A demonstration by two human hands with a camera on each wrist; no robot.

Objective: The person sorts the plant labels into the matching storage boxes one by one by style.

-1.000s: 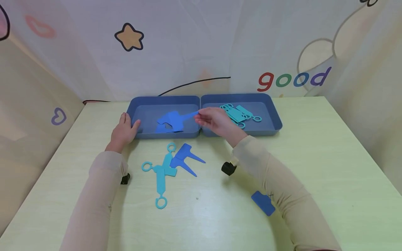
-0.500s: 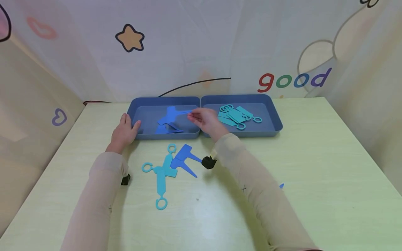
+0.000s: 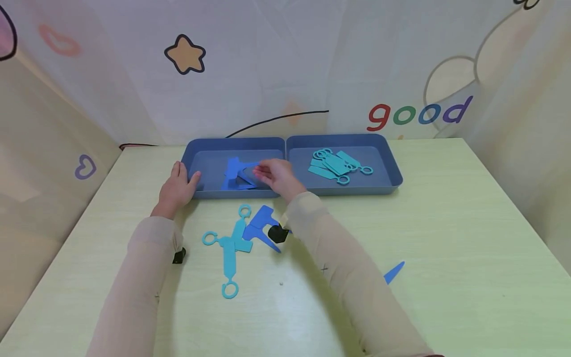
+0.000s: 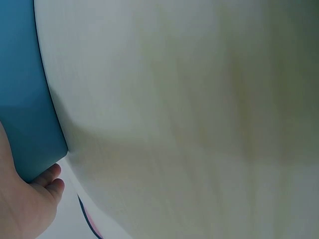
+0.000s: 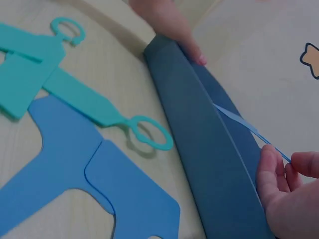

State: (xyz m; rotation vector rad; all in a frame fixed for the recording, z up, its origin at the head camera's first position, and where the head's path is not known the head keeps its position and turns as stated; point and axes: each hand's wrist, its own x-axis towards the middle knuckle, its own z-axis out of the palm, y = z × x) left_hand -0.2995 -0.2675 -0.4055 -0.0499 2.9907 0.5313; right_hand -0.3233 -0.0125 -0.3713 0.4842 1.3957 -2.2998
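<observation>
My right hand [image 3: 280, 177] pinches the thin stem of a blue T-shaped plant label [image 3: 233, 168] over the left blue-grey tray [image 3: 205, 153]. More blue labels [image 3: 229, 185] lie beneath it in that tray. In the right wrist view, the held label [image 5: 237, 118] appears edge-on at the tray wall. My left hand [image 3: 175, 191] holds the tray's near left corner, thumb over the rim and fingers along the outside. In front of the tray, turquoise ring-ended tags [image 3: 229, 263] overlap each other beside two blue labels [image 3: 260, 216], partly covered by the right wrist's camera.
Adjoining on the right stands a second tray [image 3: 388, 168] with several turquoise ring tags [image 3: 330, 163] inside. A blue label [image 3: 394, 272] pokes out from behind the right sleeve. A printed curtain [image 3: 267, 64] hangs behind the table [image 3: 468, 223].
My right hand has moved left and slightly down with the blue label, bringing it over the other labels in the left tray. The left hand stays at the tray corner.
</observation>
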